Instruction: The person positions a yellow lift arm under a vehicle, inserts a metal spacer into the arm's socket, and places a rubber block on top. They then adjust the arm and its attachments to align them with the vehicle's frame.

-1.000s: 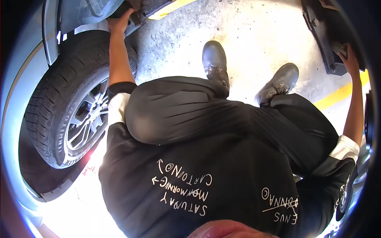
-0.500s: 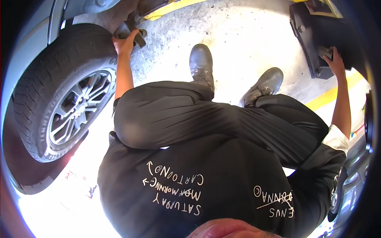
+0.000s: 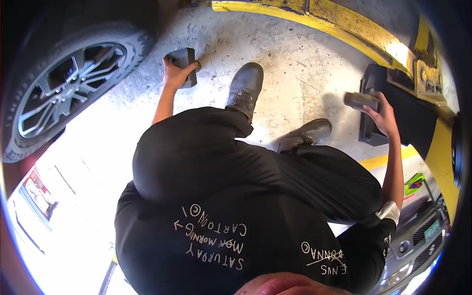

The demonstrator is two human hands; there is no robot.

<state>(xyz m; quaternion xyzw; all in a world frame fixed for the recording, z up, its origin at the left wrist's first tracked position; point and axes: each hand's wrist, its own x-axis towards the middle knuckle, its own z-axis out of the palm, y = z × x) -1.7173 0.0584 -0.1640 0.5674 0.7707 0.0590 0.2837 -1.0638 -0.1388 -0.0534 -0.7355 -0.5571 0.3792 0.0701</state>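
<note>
My left hand [image 3: 178, 73] grips a dark block [image 3: 184, 60] above the concrete floor, between the wheel and my boot. The thumb and fingers lie on either side of the block. On the right, my right hand [image 3: 381, 112] is wrapped round a dark cylindrical piece [image 3: 361, 101], which is held out in front of a black box-like part [image 3: 368, 132]. The fingers of that hand are partly hidden behind the piece.
A vehicle wheel [image 3: 73, 88] stands at the upper left. A yellow steel beam [image 3: 354, 27] runs across the top to a yellow post [image 3: 439, 152] at the right. My boots [image 3: 246, 88] rest on the concrete floor [image 3: 290, 59]. Another vehicle [image 3: 410, 246] is at the lower right.
My left hand and its block have moved away from the wheel toward my boot. My right hand has moved left with the cylindrical piece, away from the black part. The view has shifted.
</note>
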